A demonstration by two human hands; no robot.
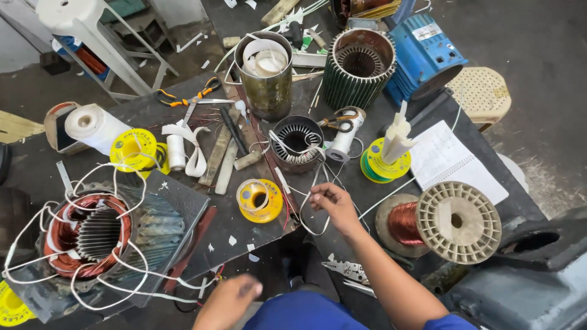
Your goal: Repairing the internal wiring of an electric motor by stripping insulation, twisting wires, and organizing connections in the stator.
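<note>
Head view: right hand [333,205] fingers curl, pinching a white wire loop [315,223] just below the small stator [296,143]. Left hand [229,299], blurred, hangs low and well left of the stator, its fingers impossible to read. A copper spool [449,223] sits right of the stator, a yellow reel [260,200] at its lower left.

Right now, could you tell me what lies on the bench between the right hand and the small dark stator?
In the head view, only loose white wire trails between the right hand and the small dark stator; the hand's fingers touch it.
</note>
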